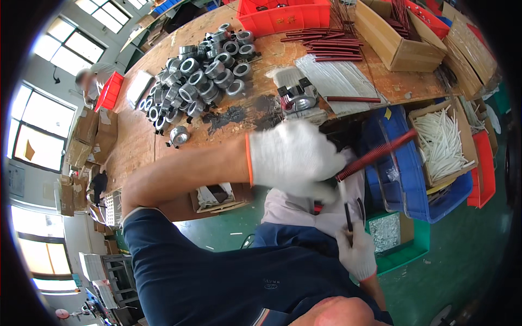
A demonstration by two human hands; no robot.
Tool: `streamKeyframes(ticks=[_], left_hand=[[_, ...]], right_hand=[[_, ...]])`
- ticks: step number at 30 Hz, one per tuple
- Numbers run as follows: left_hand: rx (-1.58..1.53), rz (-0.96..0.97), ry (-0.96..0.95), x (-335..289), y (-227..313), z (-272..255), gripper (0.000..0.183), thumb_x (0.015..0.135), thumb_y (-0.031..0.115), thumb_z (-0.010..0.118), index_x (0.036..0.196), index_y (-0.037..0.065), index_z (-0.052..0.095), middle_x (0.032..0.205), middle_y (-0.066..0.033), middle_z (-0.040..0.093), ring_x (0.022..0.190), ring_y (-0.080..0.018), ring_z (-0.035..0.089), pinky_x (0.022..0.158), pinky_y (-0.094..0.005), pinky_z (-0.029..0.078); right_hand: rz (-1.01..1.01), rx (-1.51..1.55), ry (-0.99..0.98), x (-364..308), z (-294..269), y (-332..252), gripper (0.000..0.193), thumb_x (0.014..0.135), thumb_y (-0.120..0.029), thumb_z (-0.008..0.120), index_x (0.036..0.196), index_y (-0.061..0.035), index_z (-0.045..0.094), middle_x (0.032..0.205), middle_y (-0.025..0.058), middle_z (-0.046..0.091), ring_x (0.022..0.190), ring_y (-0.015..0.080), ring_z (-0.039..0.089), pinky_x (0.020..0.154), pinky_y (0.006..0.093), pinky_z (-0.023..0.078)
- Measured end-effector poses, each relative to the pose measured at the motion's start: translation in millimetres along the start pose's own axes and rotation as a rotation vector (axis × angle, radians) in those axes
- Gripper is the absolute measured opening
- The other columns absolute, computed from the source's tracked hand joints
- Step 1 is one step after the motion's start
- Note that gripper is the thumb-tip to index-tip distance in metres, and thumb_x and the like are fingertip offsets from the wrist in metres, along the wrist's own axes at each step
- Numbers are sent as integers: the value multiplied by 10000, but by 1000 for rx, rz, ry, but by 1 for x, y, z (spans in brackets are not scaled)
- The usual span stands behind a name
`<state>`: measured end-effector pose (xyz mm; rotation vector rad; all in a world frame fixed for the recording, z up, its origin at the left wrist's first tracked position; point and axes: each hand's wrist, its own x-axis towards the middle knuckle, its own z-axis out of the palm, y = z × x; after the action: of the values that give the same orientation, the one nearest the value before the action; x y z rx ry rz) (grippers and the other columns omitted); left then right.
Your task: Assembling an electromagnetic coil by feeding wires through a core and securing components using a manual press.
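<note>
The bench (163, 136) takes up most of the room in front, a worn wooden top with a big heap of metal rings (201, 76) toward its far left and one stray ring (179, 135) lying apart, near the edge. A small vise (298, 98) stands at the near edge, just beside a sheet of white rods (337, 76). Red rods (331, 49) lie loose beyond that, near a red crate (283, 16) and a cardboard box (397, 38). Below the bench edge sits a blue bin (402, 179), with a box of white tubes (443, 141) resting on its right side.

The left hand (293, 157), in a white glove, is closed around one end of a long red coil (375, 155); the coil slants up to the right, over the blue bin, its far end free in the air. The right hand (356, 250), also gloved, is lower, over the lap, fingers pinched on a thin dark tool (348, 214). It may be a pair of cutters, but the blur makes that hard to say.

The worry is that free end. The coil is long and springy, held at one end only, so a quick turn of the wrist could whip it into the tube box or make it slip out of the glove into the bin. The left hand is blurred, so it looks to be moving fast. The tool's tip stands close under the left glove, and a jerk there could nick the fabric or the coil.
</note>
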<state>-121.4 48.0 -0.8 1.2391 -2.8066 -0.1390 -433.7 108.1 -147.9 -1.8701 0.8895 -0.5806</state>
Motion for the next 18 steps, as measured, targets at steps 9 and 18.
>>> streamKeyframes(ticks=[9,18], left_hand=[[-1187,-785,1000,19,-182,-1,246,998,202,790,863,96,614,652,53,474,476,-49,402,418,-256,266],[-1562,-861,1045,35,-195,59,280,1080,294,681,937,59,631,660,15,462,519,-150,435,486,-330,398]], right_hand=[[355,523,-363,160,25,-23,184,1084,-197,636,1174,-36,621,715,-8,558,478,68,518,402,260,394],[452,1217,-473,166,34,-26,216,1167,-310,497,1215,-124,595,673,-44,394,422,41,302,357,259,238]])
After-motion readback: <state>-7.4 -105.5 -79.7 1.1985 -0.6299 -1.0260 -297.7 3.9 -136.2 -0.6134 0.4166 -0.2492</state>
